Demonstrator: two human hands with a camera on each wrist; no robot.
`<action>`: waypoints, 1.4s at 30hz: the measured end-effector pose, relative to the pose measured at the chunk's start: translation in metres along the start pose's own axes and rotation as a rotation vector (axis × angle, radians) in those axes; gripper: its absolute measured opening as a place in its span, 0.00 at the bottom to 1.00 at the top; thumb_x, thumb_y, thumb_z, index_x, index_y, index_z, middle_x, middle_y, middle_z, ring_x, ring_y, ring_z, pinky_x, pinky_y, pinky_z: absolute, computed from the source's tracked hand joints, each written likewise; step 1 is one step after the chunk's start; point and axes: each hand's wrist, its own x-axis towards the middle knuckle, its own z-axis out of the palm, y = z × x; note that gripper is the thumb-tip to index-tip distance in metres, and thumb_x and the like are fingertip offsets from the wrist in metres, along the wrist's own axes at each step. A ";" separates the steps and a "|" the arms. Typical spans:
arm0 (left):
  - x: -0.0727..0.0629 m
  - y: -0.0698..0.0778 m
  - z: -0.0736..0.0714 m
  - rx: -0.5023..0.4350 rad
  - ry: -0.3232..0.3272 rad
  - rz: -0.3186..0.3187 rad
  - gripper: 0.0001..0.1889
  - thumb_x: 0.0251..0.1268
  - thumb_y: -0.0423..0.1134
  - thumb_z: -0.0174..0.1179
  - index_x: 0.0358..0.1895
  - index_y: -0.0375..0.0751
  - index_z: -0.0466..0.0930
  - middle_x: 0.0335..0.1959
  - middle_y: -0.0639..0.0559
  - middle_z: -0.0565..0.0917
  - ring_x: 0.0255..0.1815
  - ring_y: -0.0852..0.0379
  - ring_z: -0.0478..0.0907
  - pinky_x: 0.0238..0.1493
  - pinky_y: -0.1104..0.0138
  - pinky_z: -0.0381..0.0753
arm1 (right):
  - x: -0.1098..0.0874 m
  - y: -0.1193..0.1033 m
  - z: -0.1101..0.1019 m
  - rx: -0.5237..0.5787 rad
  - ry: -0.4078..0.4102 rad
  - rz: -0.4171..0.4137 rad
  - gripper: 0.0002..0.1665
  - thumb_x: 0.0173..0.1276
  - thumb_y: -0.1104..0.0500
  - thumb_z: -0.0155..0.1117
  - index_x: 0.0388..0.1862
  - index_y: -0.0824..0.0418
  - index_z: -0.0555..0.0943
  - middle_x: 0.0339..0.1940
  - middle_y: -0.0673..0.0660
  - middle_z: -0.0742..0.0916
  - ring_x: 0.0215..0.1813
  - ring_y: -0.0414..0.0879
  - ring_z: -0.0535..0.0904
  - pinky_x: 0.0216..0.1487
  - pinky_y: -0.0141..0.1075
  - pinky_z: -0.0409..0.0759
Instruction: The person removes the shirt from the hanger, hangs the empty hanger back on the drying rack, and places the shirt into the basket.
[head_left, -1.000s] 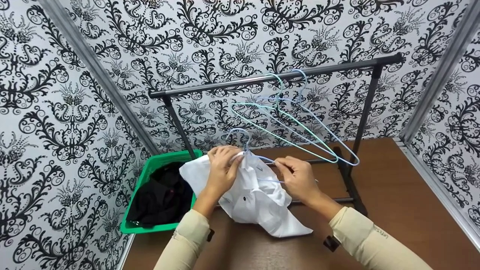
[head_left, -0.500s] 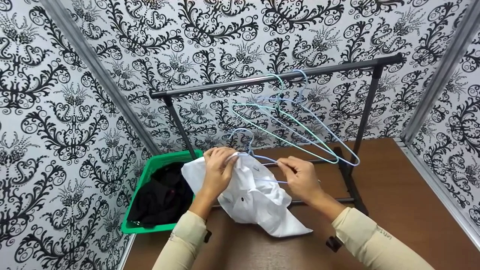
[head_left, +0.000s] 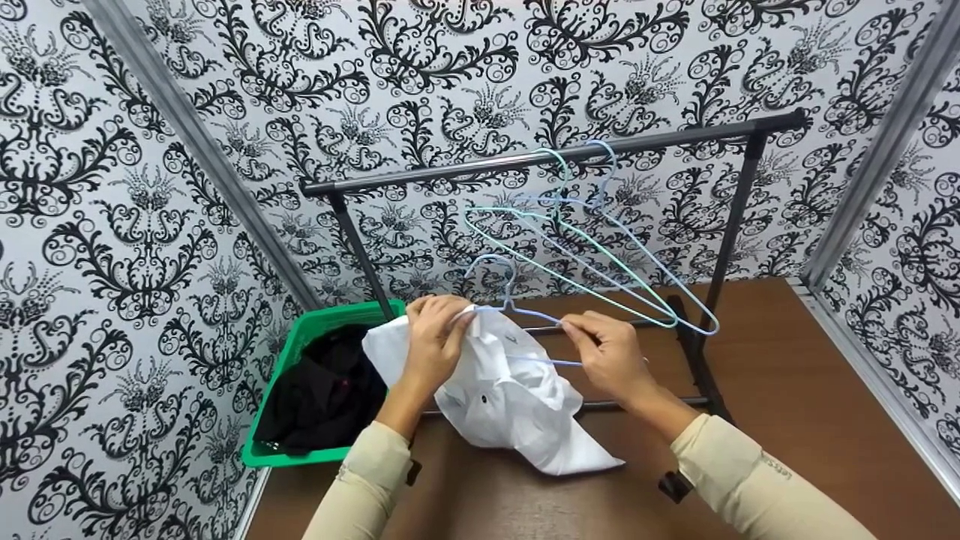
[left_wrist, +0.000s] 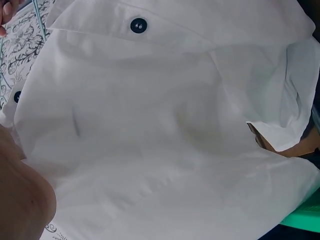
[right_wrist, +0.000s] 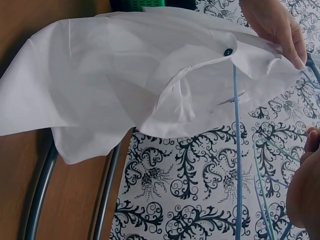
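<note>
A white shirt [head_left: 517, 420] with dark buttons hangs bunched over the table in the head view. My left hand [head_left: 435, 337] pinches its upper edge, together with the left arm of a blue hanger [head_left: 511, 285]. Between thumb and fingers, my right hand [head_left: 609, 356] holds the hanger's right arm, outside the cloth. The hanger's hook stands up above the shirt. In the right wrist view, the blue lower bar [right_wrist: 237, 135] enters the shirt [right_wrist: 115, 75] beside a button. White cloth [left_wrist: 135, 115] fills most of the left wrist view. The hanger's left end is hidden by shirt and hand.
At the left stands a green basket [head_left: 300, 457] holding black clothes [head_left: 322, 397]. Behind my hands is a dark metal clothes rack [head_left: 465, 166], with a mint hanger [head_left: 563, 169] and another blue hanger [head_left: 613, 161] on its rail. Patterned walls enclose the brown table [head_left: 810, 420].
My right hand and the hanger have shifted rightward, so more of the hanger's top shows outside the shirt. My left hand has moved slightly left, still gripping the cloth.
</note>
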 end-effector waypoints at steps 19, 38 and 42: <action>-0.010 -0.010 -0.009 0.049 -0.035 -0.069 0.04 0.70 0.33 0.68 0.43 0.41 0.90 0.42 0.49 0.92 0.48 0.49 0.84 0.65 0.52 0.64 | -0.001 0.007 -0.024 -0.062 0.051 0.011 0.12 0.71 0.72 0.69 0.39 0.56 0.93 0.27 0.49 0.87 0.27 0.32 0.72 0.28 0.23 0.70; -0.036 -0.036 -0.028 0.055 0.003 -0.199 0.07 0.72 0.30 0.66 0.48 0.39 0.90 0.41 0.46 0.93 0.48 0.47 0.85 0.62 0.53 0.65 | 0.003 0.012 -0.058 -0.086 0.066 0.054 0.12 0.70 0.74 0.69 0.39 0.60 0.93 0.20 0.54 0.83 0.23 0.30 0.72 0.24 0.23 0.69; -0.045 -0.040 -0.035 0.061 0.028 -0.251 0.08 0.73 0.30 0.66 0.49 0.39 0.91 0.43 0.45 0.93 0.49 0.45 0.87 0.61 0.54 0.68 | 0.003 0.010 -0.058 -0.075 0.050 0.067 0.12 0.70 0.74 0.69 0.39 0.60 0.93 0.20 0.54 0.83 0.24 0.32 0.73 0.25 0.24 0.70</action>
